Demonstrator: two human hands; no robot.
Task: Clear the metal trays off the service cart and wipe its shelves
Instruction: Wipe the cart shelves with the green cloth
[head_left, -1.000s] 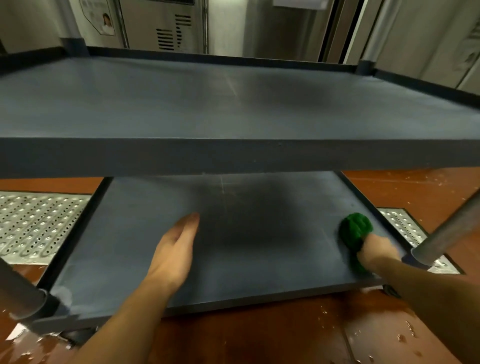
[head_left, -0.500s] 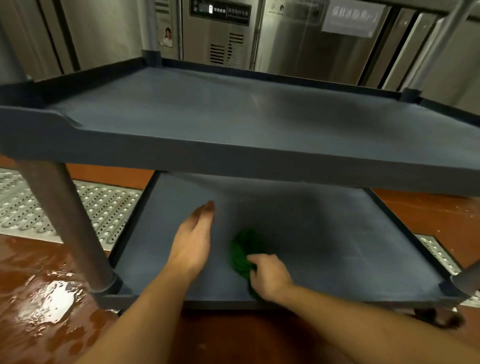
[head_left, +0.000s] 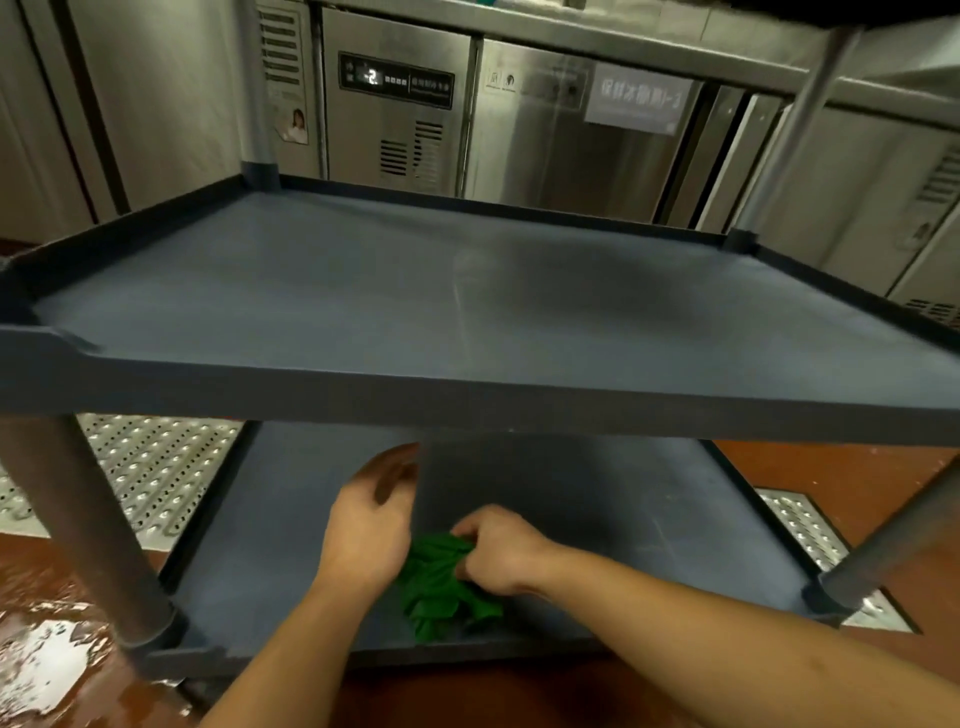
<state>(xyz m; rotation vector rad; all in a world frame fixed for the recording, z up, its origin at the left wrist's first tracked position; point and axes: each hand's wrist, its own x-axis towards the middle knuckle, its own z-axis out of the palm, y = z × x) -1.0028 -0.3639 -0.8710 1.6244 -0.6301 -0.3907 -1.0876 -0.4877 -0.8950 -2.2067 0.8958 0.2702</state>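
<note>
Gripping green cloth (head_left: 441, 587) on lower shelf (head_left: 597, 519), right hand (head_left: 501, 551)

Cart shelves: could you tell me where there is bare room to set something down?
The upper shelf is bare rim to rim. The lower shelf is free between the right hand and the right post. Its front middle is crowded: there the left hand lies beside the cloth that the right hand grips.

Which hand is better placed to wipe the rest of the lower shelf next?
Right. The right hand grips the green cloth on the lower shelf, so it can likely sweep at once; the left hand beside it holds nothing.
</note>
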